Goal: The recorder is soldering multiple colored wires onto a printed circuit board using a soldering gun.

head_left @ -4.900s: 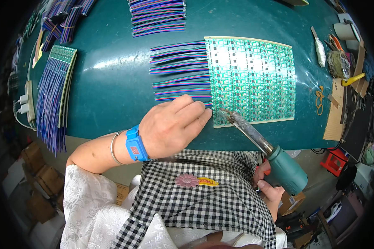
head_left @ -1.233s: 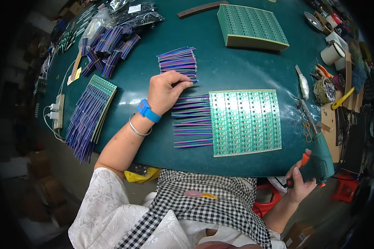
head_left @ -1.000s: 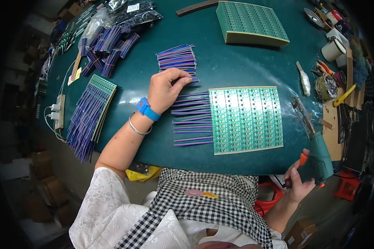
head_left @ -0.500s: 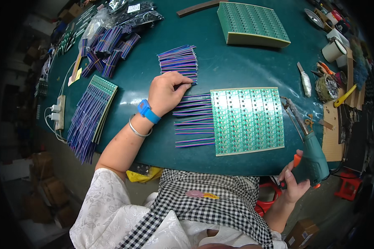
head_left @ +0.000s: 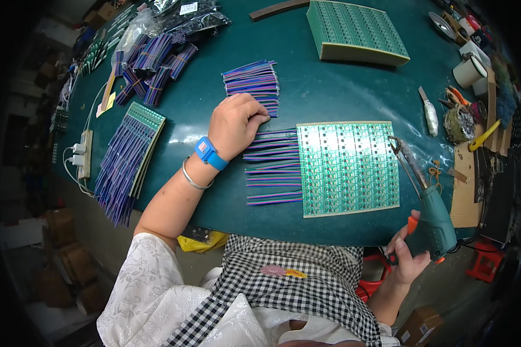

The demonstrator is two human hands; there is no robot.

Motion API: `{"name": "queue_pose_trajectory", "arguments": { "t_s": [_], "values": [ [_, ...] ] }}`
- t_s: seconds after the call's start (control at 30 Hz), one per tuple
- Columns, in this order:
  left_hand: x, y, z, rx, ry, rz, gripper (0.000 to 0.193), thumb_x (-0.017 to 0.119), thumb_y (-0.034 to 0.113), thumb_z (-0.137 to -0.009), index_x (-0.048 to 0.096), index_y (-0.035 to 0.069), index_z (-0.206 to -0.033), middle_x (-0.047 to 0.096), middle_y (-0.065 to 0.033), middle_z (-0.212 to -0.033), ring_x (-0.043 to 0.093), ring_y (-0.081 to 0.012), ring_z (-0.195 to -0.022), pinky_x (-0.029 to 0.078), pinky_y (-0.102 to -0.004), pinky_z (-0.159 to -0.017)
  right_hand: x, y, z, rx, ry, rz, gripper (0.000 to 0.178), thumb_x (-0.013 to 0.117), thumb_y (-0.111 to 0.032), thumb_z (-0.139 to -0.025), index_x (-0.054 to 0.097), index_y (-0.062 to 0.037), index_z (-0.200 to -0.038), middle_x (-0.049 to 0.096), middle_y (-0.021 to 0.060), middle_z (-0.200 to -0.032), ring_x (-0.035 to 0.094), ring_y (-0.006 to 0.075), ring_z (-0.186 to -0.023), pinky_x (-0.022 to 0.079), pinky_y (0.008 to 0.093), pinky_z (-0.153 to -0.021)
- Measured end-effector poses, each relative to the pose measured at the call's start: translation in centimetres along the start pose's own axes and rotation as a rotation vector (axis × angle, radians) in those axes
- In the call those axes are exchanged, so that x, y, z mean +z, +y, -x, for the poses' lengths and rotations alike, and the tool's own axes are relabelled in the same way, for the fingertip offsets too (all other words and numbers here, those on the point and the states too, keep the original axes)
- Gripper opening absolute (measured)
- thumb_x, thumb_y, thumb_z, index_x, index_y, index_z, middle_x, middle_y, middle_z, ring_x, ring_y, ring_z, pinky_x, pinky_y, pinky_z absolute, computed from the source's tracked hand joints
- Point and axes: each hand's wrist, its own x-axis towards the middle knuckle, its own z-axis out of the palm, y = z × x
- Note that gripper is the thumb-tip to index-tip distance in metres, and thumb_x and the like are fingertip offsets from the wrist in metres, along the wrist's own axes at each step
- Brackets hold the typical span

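Board point(head_left: 350, 168) on the desk point(head_left: 191, 115), flat, directly ahead of the checked apron point(head_left: 289, 295). Carries rows of small parts and, along its left edge, several sets of coloured wires point(head_left: 274, 157) stretching left, with gaps between some of them. Left hand point(head_left: 234, 124) over the desk, at the upper left of those wires, back upward. Wears a blue band point(head_left: 209, 153) and, farther up the arm, a bangle point(head_left: 195, 176). Fingers point(head_left: 256, 109) curled, thumb and forefinger drawn almost together at the near end of the pile point(head_left: 252, 81) of loose wires. Any wire pinched there: too small to tell. Right hand point(head_left: 408, 263) at the desk's near edge, fingers wrapped round the handle of a green soldering gun point(head_left: 438, 222), an orange trigger point(head_left: 412, 224) near the forefinger. Tilts up and leftward, tip at the board's upper right edge; contact with it not clear. Beyond the pile, a brown bar point(head_left: 278, 10) and a thick stack of boards point(head_left: 362, 32). To the left, wired boards point(head_left: 130, 159) near a power strip point(head_left: 85, 153), tied wire bundles point(head_left: 153, 61) farther off. To the right, a knife point(head_left: 430, 117), a white mug point(head_left: 469, 72), rubber bands point(head_left: 434, 170) and a yellow handle point(head_left: 484, 136).
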Motion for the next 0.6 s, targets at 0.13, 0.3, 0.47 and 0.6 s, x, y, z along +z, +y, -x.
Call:
{"name": "queue_pose_trajectory", "arguments": {
  "t_s": [0.13,0.3,0.47,0.6],
  "values": [
    [0.19,-0.04,0.07,0.018,0.055,-0.031,0.010,0.073,-0.002,-0.075,0.067,0.003,-0.082,0.064,-0.0082,-0.078,0.062,-0.0259,-0.074,0.050,-0.0353,-0.065,-0.13,0.26,0.19,0.006,0.010,-0.006,0.060,0.063,0.001,-0.080,0.042,0.0112,-0.135,0.053,0.0104,-0.077,0.053,0.0151,-0.052,0.046,0.0253,-0.048],
    [-0.23,0.39,-0.28,-0.033,-0.001,0.012,0.010,0.073,-0.002,-0.076,0.067,0.003,-0.083,0.065,-0.0082,-0.080,0.062,-0.0256,-0.077,0.050,-0.0351,-0.068,-0.19,0.36,0.33,0.013,0.023,-0.013,0.061,0.063,0.001,-0.080,0.042,0.0109,-0.136,0.053,0.0102,-0.077,0.053,0.0148,-0.053,0.046,0.0251,-0.048],
    [-0.21,0.09,-0.55,0.112,0.008,0.010,0.012,0.075,-0.002,-0.074,0.069,0.005,-0.083,0.065,-0.0061,-0.081,0.060,-0.0243,-0.080,0.048,-0.0356,-0.070,-0.15,0.72,0.42,0.003,0.055,-0.009,0.061,0.064,0.001,-0.080,0.042,0.0107,-0.136,0.053,0.0100,-0.077,0.053,0.0146,-0.053,0.046,0.0250,-0.048],
    [-0.78,0.65,-0.25,0.080,-0.082,0.044,0.012,0.078,0.001,-0.073,0.070,0.006,-0.081,0.065,-0.0054,-0.081,0.059,-0.0239,-0.079,0.047,-0.0347,-0.068,0.05,0.52,0.40,0.007,0.032,-0.003,0.061,0.064,0.000,-0.080,0.042,0.0106,-0.136,0.053,0.0098,-0.077,0.053,0.0146,-0.052,0.047,0.0250,-0.049]
  ]
}}
